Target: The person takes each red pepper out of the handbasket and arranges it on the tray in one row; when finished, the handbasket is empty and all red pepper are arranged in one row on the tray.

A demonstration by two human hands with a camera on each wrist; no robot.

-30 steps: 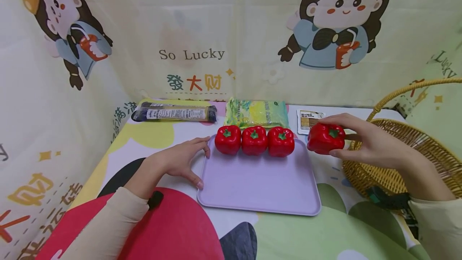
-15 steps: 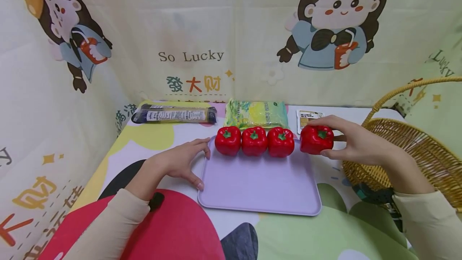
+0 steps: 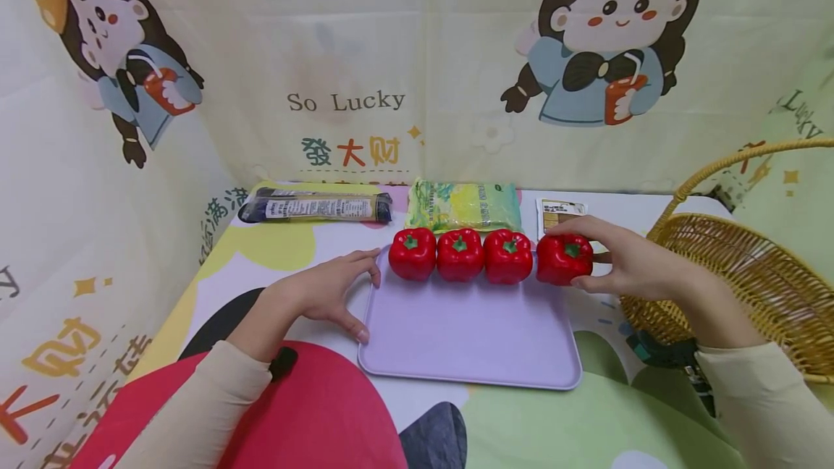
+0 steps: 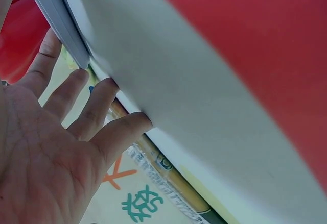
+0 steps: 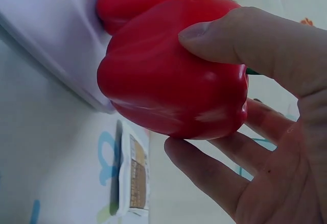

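My right hand [image 3: 641, 263] grips a red bell pepper [image 3: 562, 260] with a green stem, thumb on one side and fingers on the other. The right wrist view shows that bell pepper [image 5: 171, 76] close to another one behind it. It is at the back right corner of a lilac tray [image 3: 469, 342]; whether it touches the tray is hard to tell. Three more red bell peppers [image 3: 460, 256] sit in a row along the tray's back edge. At the tray's left edge my left hand [image 3: 329, 294] lies with fingers spread, thumb and fingertips against the rim.
A wicker basket [image 3: 736, 237] with a tall handle stands at the right, partly behind my right forearm. Along the back lie a dark clear-wrapped package [image 3: 319, 207], a green-yellow packet [image 3: 464, 205] and a small white-edged packet [image 3: 554, 212]. A printed cloth hangs behind the table.
My right hand has carried the bell pepper leftward from beside the basket to the tray's back right corner, close to the row. The left hand stays at the tray's edge.
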